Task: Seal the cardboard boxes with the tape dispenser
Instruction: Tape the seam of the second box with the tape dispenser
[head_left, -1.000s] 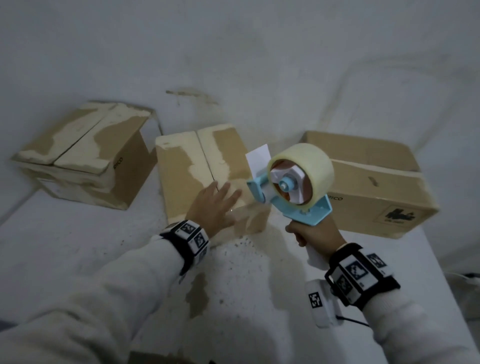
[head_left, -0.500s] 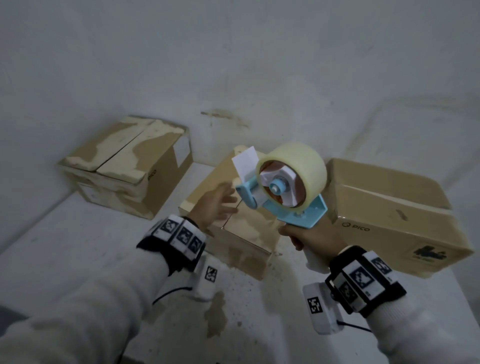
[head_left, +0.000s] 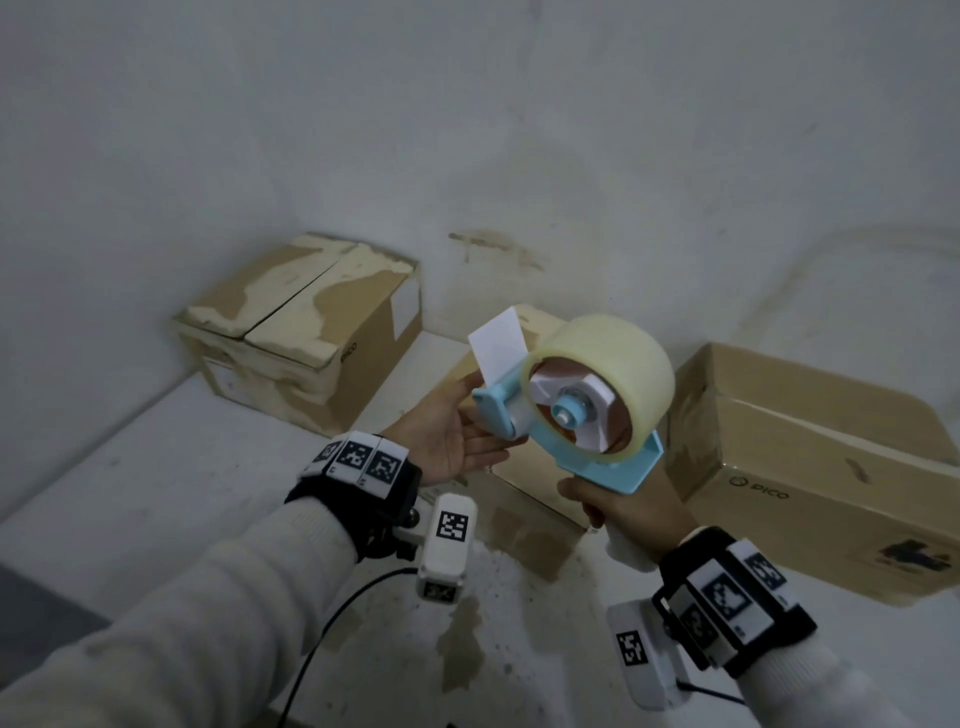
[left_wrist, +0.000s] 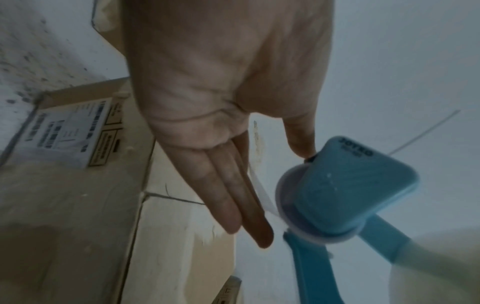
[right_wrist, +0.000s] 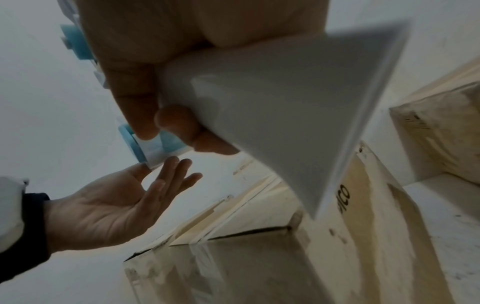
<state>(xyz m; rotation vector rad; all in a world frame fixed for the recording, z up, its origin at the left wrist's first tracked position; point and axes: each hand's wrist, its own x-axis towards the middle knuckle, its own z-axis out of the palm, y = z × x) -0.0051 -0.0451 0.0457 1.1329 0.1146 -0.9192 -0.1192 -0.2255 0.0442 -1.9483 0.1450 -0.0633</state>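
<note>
My right hand (head_left: 623, 509) grips the white handle (right_wrist: 285, 102) of the blue tape dispenser (head_left: 587, 415) and holds it in the air. It carries a pale tape roll (head_left: 613, 364) and a white flap (head_left: 498, 343) at its front. My left hand (head_left: 457, 431) lies palm up with straight fingers (left_wrist: 233, 195) beside the dispenser's front. Its thumb (left_wrist: 298, 139) touches the blue front guard (left_wrist: 350, 189). The middle cardboard box (head_left: 530, 493) sits below, mostly hidden by hand and dispenser, its top seam (right_wrist: 233, 207) untaped.
A worn box (head_left: 311, 332) with an open top seam stands at the back left, against the wall. A larger box (head_left: 810, 467) lies to the right. All rest on a stained white table (head_left: 156, 493). A black cable (head_left: 332, 623) trails from my left wrist.
My left hand lifted off the middle box's top, turned palm up and came to the dispenser's front. The dispenser stays gripped in my right hand. The head view shifted left.
</note>
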